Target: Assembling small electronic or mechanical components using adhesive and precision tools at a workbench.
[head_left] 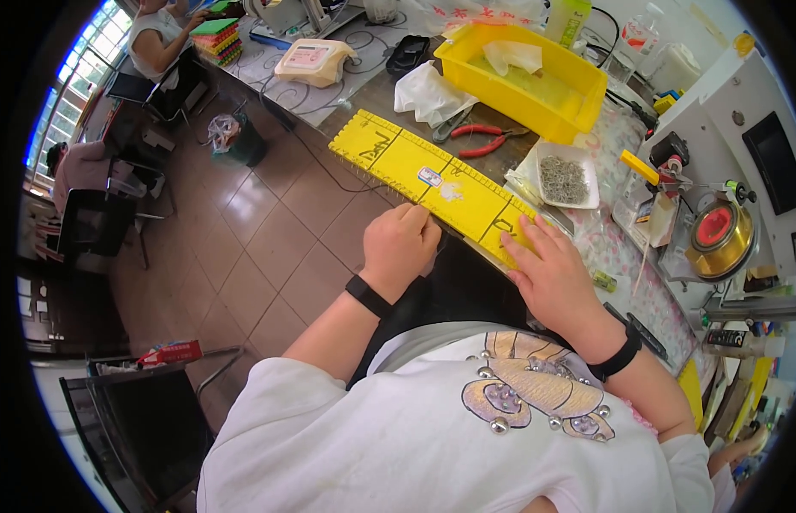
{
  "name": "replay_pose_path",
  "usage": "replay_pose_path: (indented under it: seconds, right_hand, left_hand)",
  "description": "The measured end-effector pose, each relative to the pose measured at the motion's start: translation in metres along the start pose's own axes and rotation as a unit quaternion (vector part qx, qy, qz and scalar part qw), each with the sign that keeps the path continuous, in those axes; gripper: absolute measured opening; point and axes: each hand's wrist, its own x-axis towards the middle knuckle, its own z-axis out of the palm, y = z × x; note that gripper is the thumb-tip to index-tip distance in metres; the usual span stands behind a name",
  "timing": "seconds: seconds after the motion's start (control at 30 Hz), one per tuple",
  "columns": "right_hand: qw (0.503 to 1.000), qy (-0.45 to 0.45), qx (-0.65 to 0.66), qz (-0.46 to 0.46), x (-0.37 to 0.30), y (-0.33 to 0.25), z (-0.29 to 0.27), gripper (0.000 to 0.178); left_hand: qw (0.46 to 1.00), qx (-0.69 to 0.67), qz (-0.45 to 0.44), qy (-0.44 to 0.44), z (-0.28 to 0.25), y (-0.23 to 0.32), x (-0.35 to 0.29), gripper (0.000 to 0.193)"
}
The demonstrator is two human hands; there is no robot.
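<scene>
A long yellow board (398, 160) with black dividing lines and notched edges lies slantwise along the table's near edge. A small blue-and-white label (429, 176) and a little cluster of whitish bits (450, 191) are on its middle. My left hand (401, 248) is closed against the board's near edge, fingertips pinched together; whatever they hold is hidden. My right hand (553, 269) rests on the board's right end with its fingers spread flat. Beyond the board lie red-handled pliers (483, 141). A white tray (592, 159) full of small silvery metal pieces stands to the right.
A yellow bin (577, 128) and a crumpled white tissue (430, 96) are behind the board. At the right stands a white machine with a gold wire spool (723, 242). A wipes pack (314, 61) sits farther left. On the floor are a waste bin (238, 141) and black chairs (150, 427).
</scene>
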Motion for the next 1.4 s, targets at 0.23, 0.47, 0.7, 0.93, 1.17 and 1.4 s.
replay_pose_path:
  seconds: [0.23,0.47,0.7,0.93,1.17,1.4]
  right_hand:
    - [1.0,-0.003,0.008,0.006,-0.002,0.001,0.001,0.043]
    - [1.0,0.0,0.01,0.003,-0.002,0.001,0.001,0.043]
    - [1.0,-0.001,0.011,-0.005,-0.001,0.001,0.001,0.042]
    - [1.0,0.003,0.011,-0.009,0.0,0.002,-0.001,0.042]
    - [0.999,-0.011,0.047,0.0,-0.004,0.007,-0.005,0.045]
    - [0.92,0.1,0.377,0.027,-0.004,-0.025,-0.067,0.033]
  left_hand:
    - [1.0,0.006,0.007,0.008,-0.002,-0.001,-0.003,0.009]
    - [0.999,-0.015,-0.015,-0.045,-0.023,0.022,-0.009,0.006]
    - [0.998,-0.047,-0.025,-0.044,-0.011,0.024,-0.007,0.007]
    - [0.998,-0.069,-0.007,-0.004,-0.011,0.025,0.001,0.003]
    - [0.972,-0.228,-0.055,0.016,-0.04,0.067,0.025,0.002]
    - [0.523,-0.772,-0.193,-0.307,-0.067,0.094,0.032,0.014]
